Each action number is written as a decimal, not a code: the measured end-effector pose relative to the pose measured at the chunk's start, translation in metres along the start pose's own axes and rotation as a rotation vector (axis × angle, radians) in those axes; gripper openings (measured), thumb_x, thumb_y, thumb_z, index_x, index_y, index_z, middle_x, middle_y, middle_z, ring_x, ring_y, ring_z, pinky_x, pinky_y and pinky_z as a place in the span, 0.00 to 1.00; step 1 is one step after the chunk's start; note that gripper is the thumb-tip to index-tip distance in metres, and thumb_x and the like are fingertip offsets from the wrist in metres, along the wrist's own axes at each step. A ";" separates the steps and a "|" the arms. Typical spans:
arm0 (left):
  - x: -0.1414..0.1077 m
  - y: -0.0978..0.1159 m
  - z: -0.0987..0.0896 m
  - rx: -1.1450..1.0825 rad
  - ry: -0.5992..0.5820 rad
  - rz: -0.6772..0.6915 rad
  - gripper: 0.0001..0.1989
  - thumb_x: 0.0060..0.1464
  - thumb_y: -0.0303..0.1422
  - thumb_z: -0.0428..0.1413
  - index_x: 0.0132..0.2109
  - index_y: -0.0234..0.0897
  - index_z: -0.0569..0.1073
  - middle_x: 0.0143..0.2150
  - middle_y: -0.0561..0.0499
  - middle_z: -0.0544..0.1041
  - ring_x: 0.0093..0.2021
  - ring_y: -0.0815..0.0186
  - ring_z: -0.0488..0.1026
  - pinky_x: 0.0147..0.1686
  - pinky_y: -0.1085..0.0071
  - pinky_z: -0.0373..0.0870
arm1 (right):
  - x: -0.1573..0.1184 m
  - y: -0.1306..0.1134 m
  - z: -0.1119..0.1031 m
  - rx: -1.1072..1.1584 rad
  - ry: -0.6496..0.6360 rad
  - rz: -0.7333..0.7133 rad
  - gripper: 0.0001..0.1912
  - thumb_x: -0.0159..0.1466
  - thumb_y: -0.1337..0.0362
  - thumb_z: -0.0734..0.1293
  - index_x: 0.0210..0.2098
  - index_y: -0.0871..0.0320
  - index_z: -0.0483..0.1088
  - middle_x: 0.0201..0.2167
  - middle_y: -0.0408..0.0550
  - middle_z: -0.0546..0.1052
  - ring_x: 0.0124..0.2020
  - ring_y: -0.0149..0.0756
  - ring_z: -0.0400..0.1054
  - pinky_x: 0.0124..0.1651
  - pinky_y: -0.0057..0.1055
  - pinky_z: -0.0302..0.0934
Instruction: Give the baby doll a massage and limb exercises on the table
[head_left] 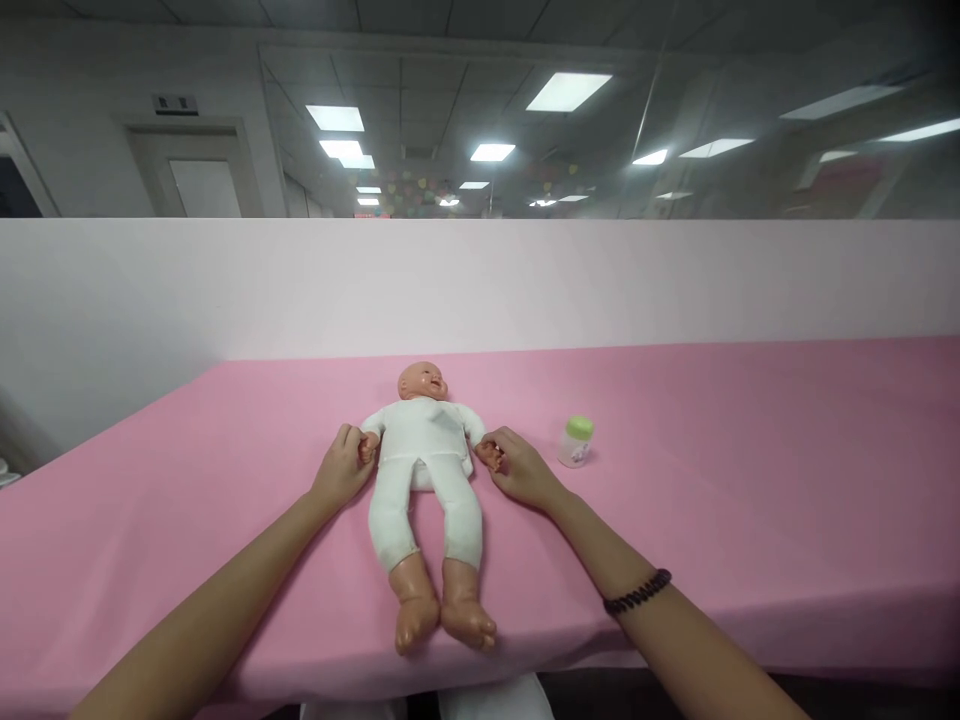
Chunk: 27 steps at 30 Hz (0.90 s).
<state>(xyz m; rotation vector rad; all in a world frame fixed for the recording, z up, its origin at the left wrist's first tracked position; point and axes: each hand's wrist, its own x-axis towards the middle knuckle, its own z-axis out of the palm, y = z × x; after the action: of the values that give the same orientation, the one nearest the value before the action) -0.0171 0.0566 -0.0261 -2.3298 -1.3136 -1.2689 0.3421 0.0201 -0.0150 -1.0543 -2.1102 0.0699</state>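
A baby doll [424,430] with a white cloth body lies on its back, its head toward the far side and its bare feet toward me. My left hand [345,465] is closed around the doll's hand at the left of the picture. On the other side, my right hand [521,468] grips the doll's other hand between thumb and fingers. Both doll arms are spread a little out from its body. To the right of my right hand stands a small clear jar [576,442] with a green lid, upright and apart from my fingers.
A pink cloth [712,480] covers the table, and its front edge hangs down near me. Behind the table rises a low white partition [480,285] with glass above it. A black coiled band [637,592] circles my right forearm.
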 end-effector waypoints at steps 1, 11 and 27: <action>0.000 0.000 0.000 -0.001 0.001 -0.004 0.09 0.56 0.26 0.53 0.35 0.42 0.59 0.36 0.52 0.64 0.32 0.64 0.67 0.32 0.68 0.68 | 0.000 0.000 0.000 0.008 0.003 0.009 0.20 0.55 0.79 0.62 0.44 0.55 0.67 0.39 0.48 0.70 0.39 0.38 0.66 0.41 0.33 0.63; 0.001 0.006 -0.006 -0.100 0.035 -0.115 0.04 0.58 0.32 0.54 0.38 0.41 0.65 0.37 0.50 0.68 0.36 0.62 0.69 0.37 0.65 0.70 | 0.002 -0.004 -0.003 0.137 0.117 0.129 0.19 0.59 0.69 0.67 0.50 0.55 0.66 0.43 0.49 0.75 0.42 0.39 0.69 0.46 0.36 0.65; 0.141 -0.006 0.024 -0.281 0.176 -0.625 0.16 0.52 0.41 0.62 0.46 0.40 0.77 0.49 0.48 0.82 0.40 0.61 0.77 0.39 0.67 0.70 | 0.152 0.051 -0.006 0.536 0.356 0.682 0.15 0.58 0.59 0.72 0.43 0.58 0.72 0.46 0.53 0.81 0.45 0.39 0.77 0.47 0.32 0.70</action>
<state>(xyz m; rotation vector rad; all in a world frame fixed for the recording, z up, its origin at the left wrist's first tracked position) 0.0266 0.1593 0.0633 -1.9550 -1.9958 -1.8897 0.3237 0.1592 0.0635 -1.2775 -1.2381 0.6837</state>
